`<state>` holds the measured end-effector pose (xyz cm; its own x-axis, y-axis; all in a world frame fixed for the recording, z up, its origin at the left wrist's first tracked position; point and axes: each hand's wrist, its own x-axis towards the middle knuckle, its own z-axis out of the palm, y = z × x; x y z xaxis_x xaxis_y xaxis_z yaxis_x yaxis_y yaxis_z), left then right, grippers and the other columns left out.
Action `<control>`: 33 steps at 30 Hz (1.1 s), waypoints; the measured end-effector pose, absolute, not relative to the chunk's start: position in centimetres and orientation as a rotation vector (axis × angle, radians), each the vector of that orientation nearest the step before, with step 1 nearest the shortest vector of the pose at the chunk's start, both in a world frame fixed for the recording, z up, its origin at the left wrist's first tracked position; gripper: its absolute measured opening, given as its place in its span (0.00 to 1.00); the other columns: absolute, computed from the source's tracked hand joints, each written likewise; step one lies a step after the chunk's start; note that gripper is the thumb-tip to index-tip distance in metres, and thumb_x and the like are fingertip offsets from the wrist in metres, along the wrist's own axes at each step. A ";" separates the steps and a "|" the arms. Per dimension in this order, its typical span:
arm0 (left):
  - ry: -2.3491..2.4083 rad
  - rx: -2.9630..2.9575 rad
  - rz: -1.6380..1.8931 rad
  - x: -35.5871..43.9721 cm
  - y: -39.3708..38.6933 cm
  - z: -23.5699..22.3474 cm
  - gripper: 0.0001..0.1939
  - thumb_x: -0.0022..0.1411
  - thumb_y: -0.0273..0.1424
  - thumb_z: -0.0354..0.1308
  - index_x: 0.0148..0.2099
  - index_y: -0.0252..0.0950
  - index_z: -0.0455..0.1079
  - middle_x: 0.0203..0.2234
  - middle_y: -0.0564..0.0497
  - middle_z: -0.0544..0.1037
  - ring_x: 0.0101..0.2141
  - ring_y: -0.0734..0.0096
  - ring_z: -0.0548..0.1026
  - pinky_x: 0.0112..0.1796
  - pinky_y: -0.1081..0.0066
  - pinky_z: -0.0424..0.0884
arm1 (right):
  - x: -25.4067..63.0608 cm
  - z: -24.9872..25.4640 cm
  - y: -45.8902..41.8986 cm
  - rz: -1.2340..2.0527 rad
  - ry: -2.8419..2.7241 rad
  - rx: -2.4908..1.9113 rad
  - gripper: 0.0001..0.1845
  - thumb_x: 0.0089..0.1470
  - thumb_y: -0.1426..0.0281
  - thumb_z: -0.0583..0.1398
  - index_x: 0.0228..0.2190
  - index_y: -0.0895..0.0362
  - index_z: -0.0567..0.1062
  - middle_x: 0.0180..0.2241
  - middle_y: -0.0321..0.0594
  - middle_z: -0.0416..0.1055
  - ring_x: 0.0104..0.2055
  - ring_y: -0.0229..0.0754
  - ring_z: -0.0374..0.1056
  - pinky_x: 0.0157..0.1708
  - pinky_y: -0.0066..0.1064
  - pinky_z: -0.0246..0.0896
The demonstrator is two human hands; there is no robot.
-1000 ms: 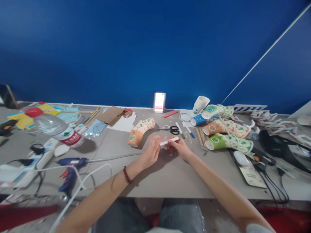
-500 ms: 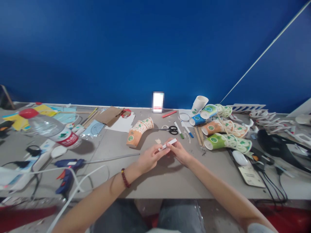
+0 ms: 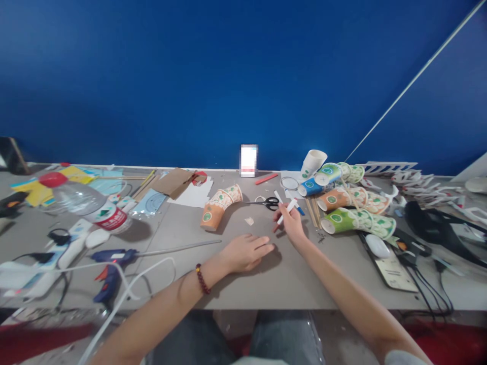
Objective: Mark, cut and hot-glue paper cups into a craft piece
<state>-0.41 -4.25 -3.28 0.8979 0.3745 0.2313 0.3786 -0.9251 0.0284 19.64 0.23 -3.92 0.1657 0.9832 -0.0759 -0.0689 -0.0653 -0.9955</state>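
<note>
My right hand [image 3: 294, 226] is closed around a white marker [image 3: 291, 205], whose lower end looks dark red. It hovers in front of the black-handled scissors [image 3: 271, 203], near a blue-capped marker [image 3: 300, 210]. My left hand [image 3: 245, 253] rests low over the grey table with its fingers stretched out, holding nothing. Beyond it lies a small cream scrap [image 3: 249, 221]. Up and to the left is a bent tube of joined paper cups [image 3: 213, 215], orange at its near end.
At left are a blue glue gun [image 3: 110, 276], a grey rod [image 3: 178, 248], a plastic bottle [image 3: 110, 217] and a power strip [image 3: 47, 281]. Joined-cup tubes [image 3: 338, 221], wooden sticks [image 3: 314, 212] and black cables [image 3: 424, 286] lie at right. A bright phone [image 3: 249, 159] leans against the blue wall.
My hands have come apart. The right one has moved right and away with the white marker, covering the green-ended marker; the left has let go and lowered towards the table.
</note>
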 end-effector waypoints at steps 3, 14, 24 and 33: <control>-0.550 -3.050 -0.421 -0.2 -4.0 -3.5 0.17 0.66 0.26 0.50 0.55 0.33 0.66 0.41 0.44 0.77 0.39 0.66 0.74 0.44 0.66 0.68 | 20.7 -3.9 0.9 0.930 -1.138 -1.408 0.24 0.53 0.44 0.57 0.29 0.52 0.64 0.15 0.28 0.63 0.12 0.35 0.57 0.13 0.26 0.50; -0.737 -3.008 -0.257 -1.0 -4.0 -2.0 0.06 0.63 0.29 0.57 0.43 0.35 0.70 0.39 0.46 0.76 0.40 0.63 0.72 0.43 0.65 0.67 | 21.4 -5.2 1.8 0.331 -1.777 -1.752 0.19 0.58 0.65 0.56 0.52 0.50 0.73 0.32 0.41 0.78 0.31 0.49 0.72 0.29 0.33 0.58; -1.398 -2.783 -0.412 -5.6 -8.8 -1.0 0.27 0.65 0.38 0.57 0.64 0.38 0.60 0.61 0.41 0.68 0.60 0.51 0.65 0.58 0.52 0.60 | 20.8 -5.7 1.8 0.283 -1.917 -1.688 0.20 0.57 0.68 0.58 0.52 0.52 0.72 0.38 0.41 0.77 0.42 0.49 0.72 0.36 0.33 0.61; -1.955 -1.922 -1.267 -11.9 -12.1 -2.1 0.15 0.67 0.36 0.51 0.52 0.34 0.64 0.44 0.41 0.73 0.46 0.57 0.73 0.50 0.58 0.69 | 20.6 -6.0 1.8 0.307 -1.901 -1.630 0.18 0.56 0.70 0.57 0.48 0.54 0.73 0.39 0.42 0.76 0.43 0.49 0.72 0.38 0.35 0.62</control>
